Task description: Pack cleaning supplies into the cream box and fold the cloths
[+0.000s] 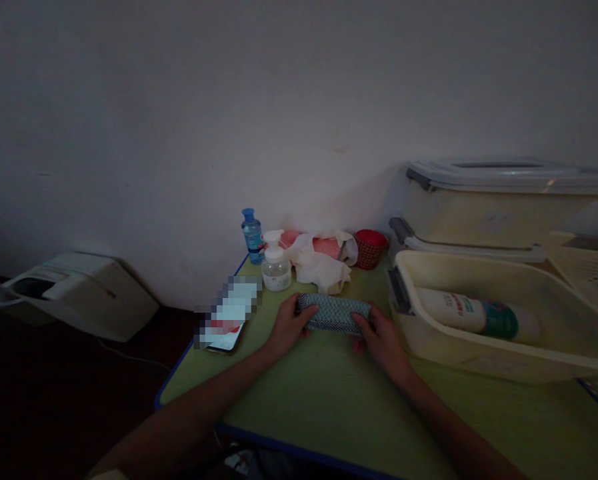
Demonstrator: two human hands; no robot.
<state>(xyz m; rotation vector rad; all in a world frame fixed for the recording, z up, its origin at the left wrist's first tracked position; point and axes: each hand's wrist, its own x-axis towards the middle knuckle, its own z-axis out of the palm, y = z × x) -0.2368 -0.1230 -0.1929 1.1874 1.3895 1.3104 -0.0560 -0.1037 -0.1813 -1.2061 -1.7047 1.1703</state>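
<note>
A small oblong case with a woven-looking blue-green and dark pattern is held level above the green table. My left hand grips its left end, thumb on the near top face. At its right end, my right hand closes round the corner with the thumb on top. The fingers beneath the case are mostly hidden, and no opening in it shows. Just behind it lies a crumpled white cloth or plastic wrapping with red patterned material. The exact kind of case is hard to make out in the dim light.
To the left are a lit phone, a clear pump bottle and a blue bottle. A red-topped woven basket stands near the wall. On the right, a cream bin holds a white-and-green tube, beside stacked lidded boxes.
</note>
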